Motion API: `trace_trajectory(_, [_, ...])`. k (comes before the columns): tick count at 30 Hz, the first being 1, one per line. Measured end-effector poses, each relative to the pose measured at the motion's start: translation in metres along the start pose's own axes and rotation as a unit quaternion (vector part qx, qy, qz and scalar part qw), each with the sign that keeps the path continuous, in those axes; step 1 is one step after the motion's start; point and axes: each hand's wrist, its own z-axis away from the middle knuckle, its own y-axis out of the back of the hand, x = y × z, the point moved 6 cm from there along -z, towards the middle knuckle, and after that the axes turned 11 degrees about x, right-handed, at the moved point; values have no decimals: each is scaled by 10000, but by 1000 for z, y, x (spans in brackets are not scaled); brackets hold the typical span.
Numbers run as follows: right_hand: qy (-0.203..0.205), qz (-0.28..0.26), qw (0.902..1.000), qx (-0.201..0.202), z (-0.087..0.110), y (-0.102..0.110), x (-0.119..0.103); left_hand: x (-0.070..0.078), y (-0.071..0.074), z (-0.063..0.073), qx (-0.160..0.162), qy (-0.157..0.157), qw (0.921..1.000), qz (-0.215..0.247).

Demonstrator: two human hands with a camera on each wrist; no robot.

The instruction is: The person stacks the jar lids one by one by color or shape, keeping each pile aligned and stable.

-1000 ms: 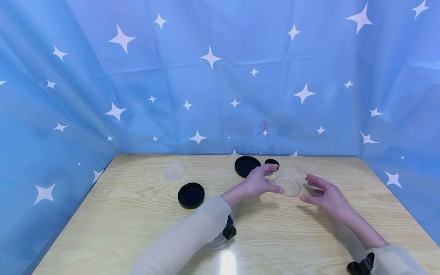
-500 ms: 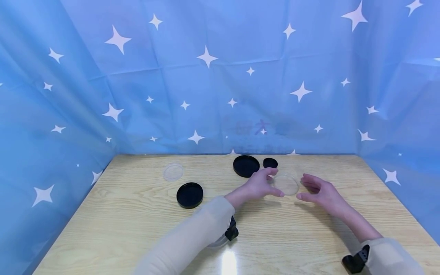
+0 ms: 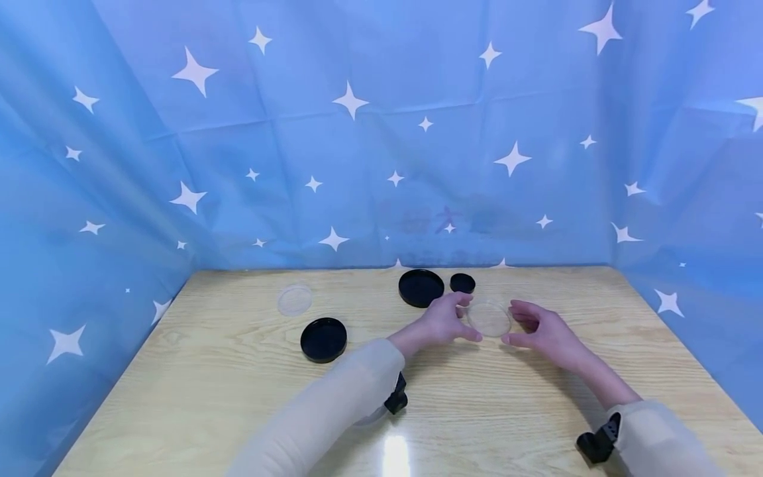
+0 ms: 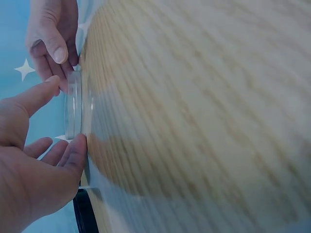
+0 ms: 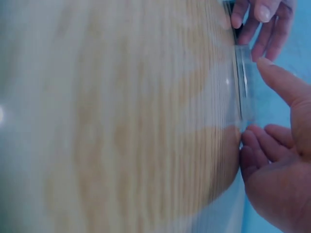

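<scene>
A clear, shallow round dish [image 3: 489,319] lies on the wooden table between my two hands. My left hand [image 3: 444,320] is at its left side, thumb and fingers spread apart near the rim. On the opposite side, my right hand [image 3: 548,336] curves loosely, with its thumb and fingertips right by the edge. The left wrist view shows the clear dish [image 4: 74,104] edge-on, low against the tabletop, with fingers around it. Seen from the right wrist, the dish [image 5: 244,82] stands between both hands' fingers, and neither hand pinches it.
Behind my left hand are a large black round dish [image 3: 421,288] and a small black one [image 3: 462,283]. Another black dish [image 3: 324,340] lies to the left, with a clear disc [image 3: 295,300] behind it. A clear round piece [image 3: 372,417] is mostly hidden under my left forearm. A starry blue curtain [image 3: 298,146] surrounds the table.
My right hand has moved in closer to the clear dish, and the gap between my two hands has narrowed. The head view has shifted slightly; the black dishes stay in place.
</scene>
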Motion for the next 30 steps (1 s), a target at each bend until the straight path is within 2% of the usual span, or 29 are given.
trace_trajectory(12, [-179,142,9997,-65,-4,-7,3,-4,-2,-6,92,64,9998,-183])
trace_trajectory(22, [-153,106,9998,-39,-5,-6,6,-4,-9,-13,215,21,9987,-468])
trace_trajectory(30, [-120,147,9998,-46,-4,-6,5,-4,-11,-13,202,-30,9983,-546])
